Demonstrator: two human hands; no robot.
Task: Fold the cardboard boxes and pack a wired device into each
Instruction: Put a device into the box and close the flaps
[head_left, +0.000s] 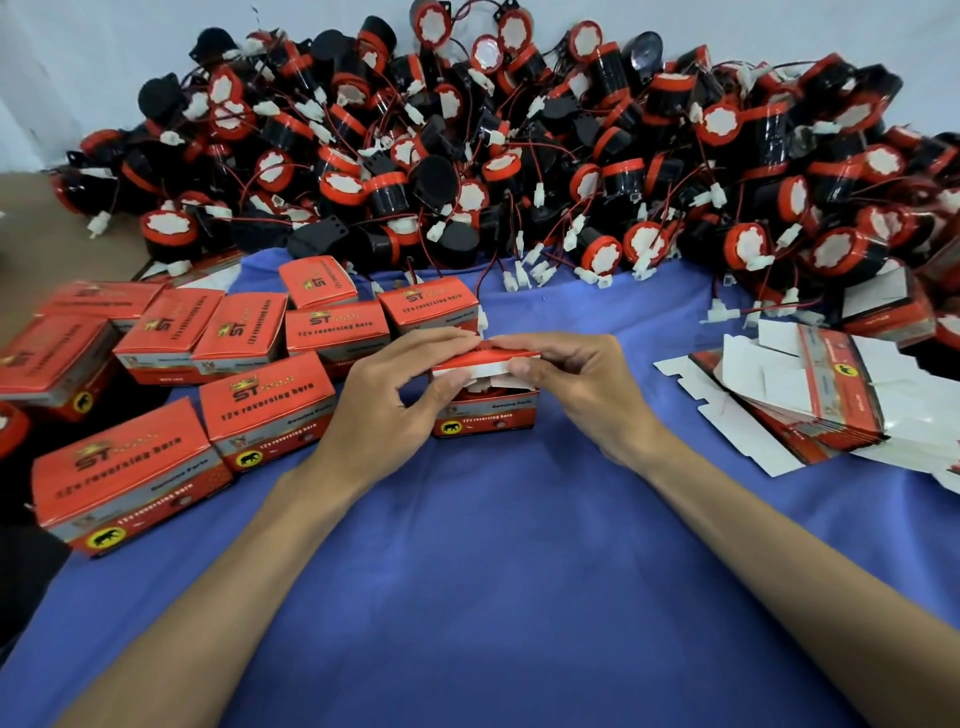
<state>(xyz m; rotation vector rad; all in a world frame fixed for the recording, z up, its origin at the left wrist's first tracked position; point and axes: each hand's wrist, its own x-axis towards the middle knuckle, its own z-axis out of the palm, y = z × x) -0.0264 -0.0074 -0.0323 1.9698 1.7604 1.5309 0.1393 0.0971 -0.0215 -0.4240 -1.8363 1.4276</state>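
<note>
Pinching the lid of the box (485, 422) between them: left hand (384, 397), right hand (579, 387).

I count two hands, a left hand (395, 395) and a right hand (576, 384), with one half-open box (488, 421) between them. At least nine shut boxes (267, 410) sit on the left. One stack of flat boxes (826, 384) lies on the right. The far horns with wires (384, 195) are too many to count.
</note>
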